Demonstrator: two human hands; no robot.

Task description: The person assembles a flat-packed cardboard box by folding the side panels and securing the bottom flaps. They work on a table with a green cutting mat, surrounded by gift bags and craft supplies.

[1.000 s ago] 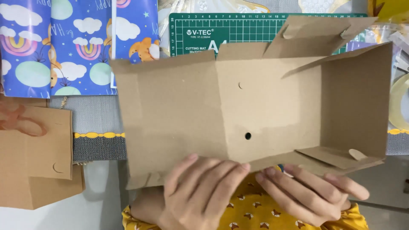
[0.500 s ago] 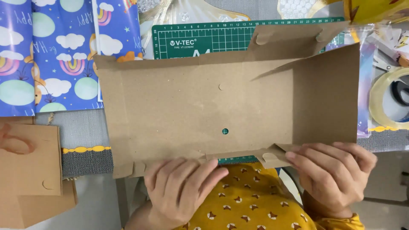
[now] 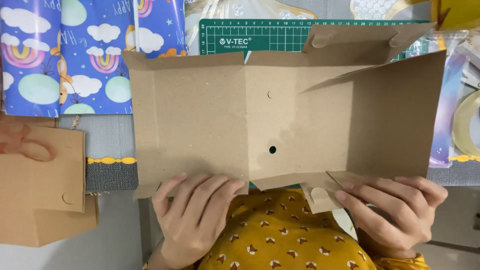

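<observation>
My left hand [image 3: 192,220] lies flat against the near edge of the box blank [image 3: 280,120], fingers [image 3: 200,197] spread up over the cardboard and the thumb out of sight behind it, so I take it as a light pinch that steadies the sheet rather than a clench. My right hand [image 3: 395,212] grips the near right corner, fingers curled over the side flap [image 3: 350,182] where it folds inward; the small tab [image 3: 317,197] with the rounded tongue hangs just below them. Held at both near corners like this, the blank stays spread open and tilted toward me, its inner face in plain sight.

The blank is off the table, held between my chest and the work surface. Its right panel [image 3: 395,110] stands up at an angle, which is why that side casts a shadow across the middle. A round hole [image 3: 272,149] is punched near the centre fold, and a far flap [image 3: 360,37] sticks up along the top edge.

Behind the blank lies the green cutting mat [image 3: 260,36], mostly hidden by it. To the left is the blue wrapping paper [image 3: 65,55] with rainbows and clouds, and below that more flat cardboard pieces [image 3: 42,185] stacked at the table edge. A tape roll [image 3: 467,132] sits at the far right.
</observation>
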